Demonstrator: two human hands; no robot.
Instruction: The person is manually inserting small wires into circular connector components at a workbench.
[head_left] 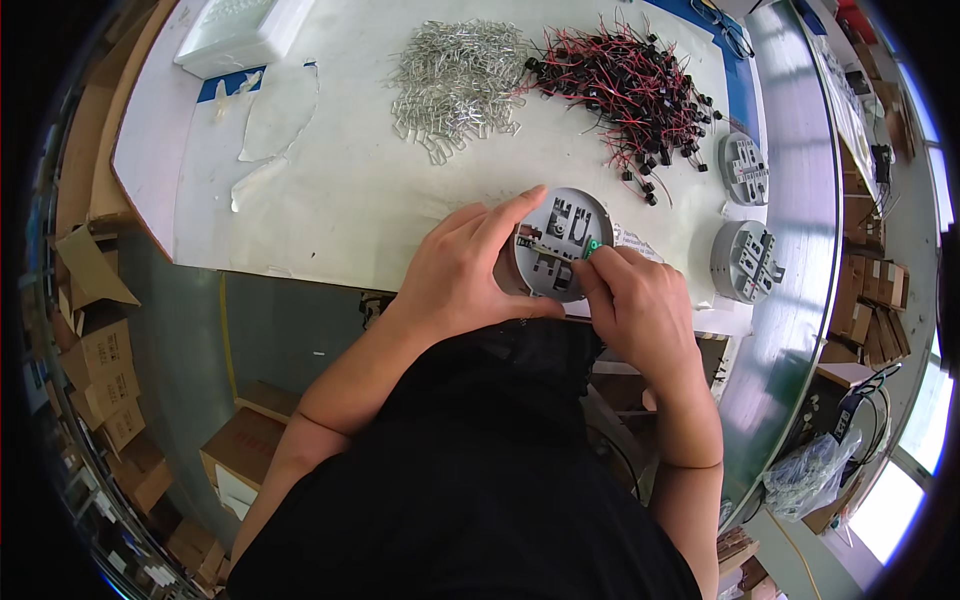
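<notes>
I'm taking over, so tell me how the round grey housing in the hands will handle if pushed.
The round grey housing looks stiff: its rim shows no obvious bend in the left hand. Its curved wall suggests it might roll if set on edge. Its smooth-looking side could prove slippery.

A round, open-faced grey housing is held at the table.

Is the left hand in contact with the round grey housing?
Touching. The head view shows the left hand wrapped around the left side of the round grey housing, index finger and thumb against its edge.
</notes>
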